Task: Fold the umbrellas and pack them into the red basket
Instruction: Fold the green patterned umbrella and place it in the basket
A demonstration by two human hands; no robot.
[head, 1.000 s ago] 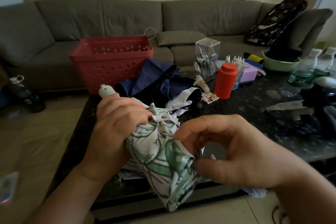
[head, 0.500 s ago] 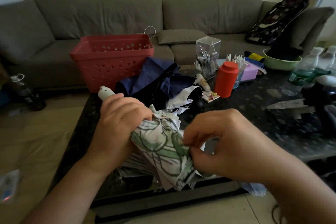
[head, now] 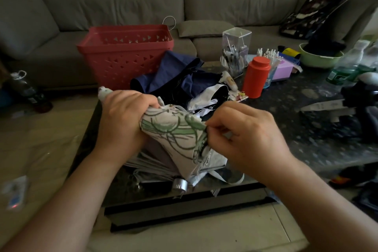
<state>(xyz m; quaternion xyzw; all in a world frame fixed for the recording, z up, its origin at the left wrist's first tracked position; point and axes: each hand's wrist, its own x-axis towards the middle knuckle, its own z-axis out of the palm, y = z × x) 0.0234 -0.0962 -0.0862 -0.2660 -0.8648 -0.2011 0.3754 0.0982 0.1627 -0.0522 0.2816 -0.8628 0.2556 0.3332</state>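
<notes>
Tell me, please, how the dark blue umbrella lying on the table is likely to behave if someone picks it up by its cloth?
The dark blue umbrella would probably hang floppy: its canopy lies loose and crumpled in folds beside the red basket. It likely feels light for its bulk, being mostly thin fabric. Its loose panels might drag or snag the black-and-white cloth touching it.

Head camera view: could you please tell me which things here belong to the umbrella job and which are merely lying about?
Job:
leaf-print umbrella, held by left hand and right hand
navy umbrella
red basket

Lying about:
orange canister
clear pen holder
green bowl
water bottles
</notes>
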